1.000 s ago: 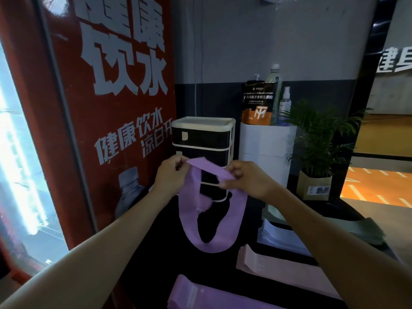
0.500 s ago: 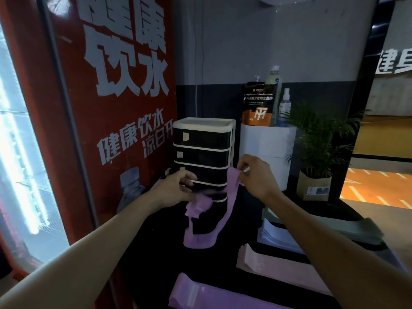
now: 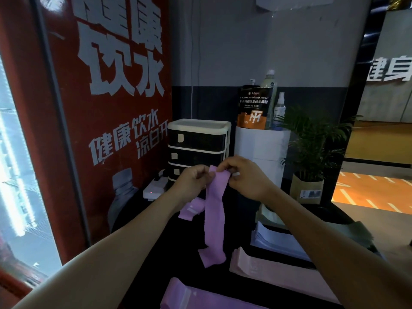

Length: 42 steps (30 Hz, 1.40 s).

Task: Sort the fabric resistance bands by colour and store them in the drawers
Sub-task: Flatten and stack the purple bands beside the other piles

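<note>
A purple band (image 3: 214, 219) hung in the air in front of the drawer unit (image 3: 197, 144), pinched at its top edge by both hands. The left hand (image 3: 192, 182) had its fingers curled closed on the band's upper left corner, and the right hand (image 3: 246, 178) had its fingers closed on the upper right corner, thumb and forefinger meeting over the fabric. Both forearms reached forward from the bottom corners, wrists nearly level and close together. The band fell as a flat, doubled strip, folding over at its lower end just above the dark surface (image 3: 223, 284); a second flap with a small pale mark stuck out below the left wrist.

On the surface lay another purple band (image 3: 191, 297) nearest the camera and a pink band (image 3: 274, 273) to its right. Behind that sat a stack of pale blue bands (image 3: 281, 241). The drawer unit had a cream top and dark fronts, all closed. To its right stood a white cylinder (image 3: 262, 148) carrying an orange-and-black pouch (image 3: 254, 108) and bottles, then a potted plant (image 3: 312, 152).
</note>
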Each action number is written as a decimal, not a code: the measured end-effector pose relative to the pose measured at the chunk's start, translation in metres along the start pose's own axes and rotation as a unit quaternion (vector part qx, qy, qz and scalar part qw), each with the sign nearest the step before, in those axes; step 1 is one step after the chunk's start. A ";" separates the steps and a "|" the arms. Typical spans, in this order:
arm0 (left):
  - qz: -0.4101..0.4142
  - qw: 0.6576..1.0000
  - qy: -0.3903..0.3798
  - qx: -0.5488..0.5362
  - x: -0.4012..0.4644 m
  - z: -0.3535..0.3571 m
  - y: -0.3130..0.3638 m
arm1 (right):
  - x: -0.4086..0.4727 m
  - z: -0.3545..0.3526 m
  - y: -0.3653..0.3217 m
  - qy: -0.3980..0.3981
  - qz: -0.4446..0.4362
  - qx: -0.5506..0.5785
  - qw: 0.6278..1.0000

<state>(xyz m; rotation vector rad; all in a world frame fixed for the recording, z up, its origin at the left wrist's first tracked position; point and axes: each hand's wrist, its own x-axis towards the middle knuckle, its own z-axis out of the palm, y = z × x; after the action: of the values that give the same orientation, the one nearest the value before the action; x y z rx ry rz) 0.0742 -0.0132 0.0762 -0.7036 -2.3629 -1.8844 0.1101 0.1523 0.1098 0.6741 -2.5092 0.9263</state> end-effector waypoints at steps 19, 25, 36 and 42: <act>0.111 0.990 0.042 0.076 -0.011 -0.004 0.030 | 0.025 -0.003 -0.029 0.084 0.197 0.335 0.918; 0.121 0.979 0.105 0.124 -0.005 -0.015 0.043 | 0.032 -0.014 -0.033 0.108 0.128 0.199 0.966; 0.109 0.985 0.060 0.116 -0.008 -0.011 0.060 | 0.030 -0.023 -0.040 0.105 0.037 0.085 0.990; 0.106 0.990 0.037 0.087 -0.015 0.003 0.064 | 0.027 -0.024 -0.046 0.134 0.074 0.096 0.984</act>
<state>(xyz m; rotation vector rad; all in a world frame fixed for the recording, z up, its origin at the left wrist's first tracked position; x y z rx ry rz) 0.1118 -0.0048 0.1299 -0.8161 -2.2689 -1.5719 0.1178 0.1299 0.1627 0.3894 -2.2728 1.2360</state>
